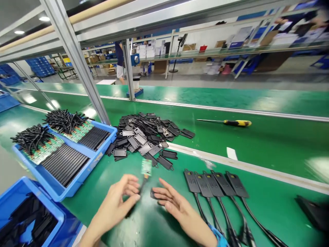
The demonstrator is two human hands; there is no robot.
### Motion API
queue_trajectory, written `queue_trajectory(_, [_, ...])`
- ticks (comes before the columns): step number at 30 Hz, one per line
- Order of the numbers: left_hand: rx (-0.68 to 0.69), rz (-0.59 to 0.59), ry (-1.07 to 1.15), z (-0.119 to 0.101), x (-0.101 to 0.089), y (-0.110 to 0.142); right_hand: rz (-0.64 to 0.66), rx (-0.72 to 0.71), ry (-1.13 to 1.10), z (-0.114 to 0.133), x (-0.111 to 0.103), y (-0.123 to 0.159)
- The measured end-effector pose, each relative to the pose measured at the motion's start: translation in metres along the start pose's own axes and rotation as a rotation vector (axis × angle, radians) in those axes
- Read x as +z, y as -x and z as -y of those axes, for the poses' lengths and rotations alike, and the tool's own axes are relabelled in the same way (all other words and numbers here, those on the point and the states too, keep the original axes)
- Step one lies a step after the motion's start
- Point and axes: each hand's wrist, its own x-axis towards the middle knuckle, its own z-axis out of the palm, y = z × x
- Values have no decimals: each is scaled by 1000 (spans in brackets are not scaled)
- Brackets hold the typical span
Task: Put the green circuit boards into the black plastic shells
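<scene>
My left hand (119, 200) has its thumb and fingers closed round a black cable (142, 187). A small green circuit board (146, 167) stands up at the cable's far end, slightly blurred. My right hand (177, 209) is just to the right, fingers bent inward. A black plastic case half (153, 193) shows past its fingertips, mostly hidden behind them. Ahead of both hands is a loose heap of black case halves (141, 137). To the right, several black cased units (213, 185) lie side by side with their cables toward me.
At left, a divided blue tray (102, 154) holds boards with black cables. Below it, a blue bin (60, 219) contains black parts. A yellow-black screwdriver (238, 123) lies beyond the white strip. A metal post (77, 58) rises behind the tray. A person (120, 61) stands far off.
</scene>
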Motion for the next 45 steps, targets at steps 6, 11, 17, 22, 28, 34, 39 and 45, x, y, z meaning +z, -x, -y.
queue_trajectory(6, [258,55,-487,8,49,-75,-343,21,-178,5,-14,-1])
queue_trajectory(11, [233,-71,-712,19,54,-128,-438,-22,-225,22,-25,2])
queue_trajectory(17, [187,-115,-307,1,62,-122,-382,-32,-434,33,-24,5])
queue_trajectory(22, [-318,36,959,-4,87,-109,-362,7,-577,29,-22,5])
queue_trajectory(28, [-435,46,1301,1,102,-105,-432,47,-349,16,-25,-2])
queue_trajectory(34, [-184,128,1125,0,98,-100,-449,26,-321,10,-27,-6])
queue_trajectory(39, [-96,167,1078,-2,95,-96,-436,-7,-245,11,-27,-5])
queue_trajectory(45, [-11,219,1051,-4,92,-93,-457,-16,-213,8,-29,-6])
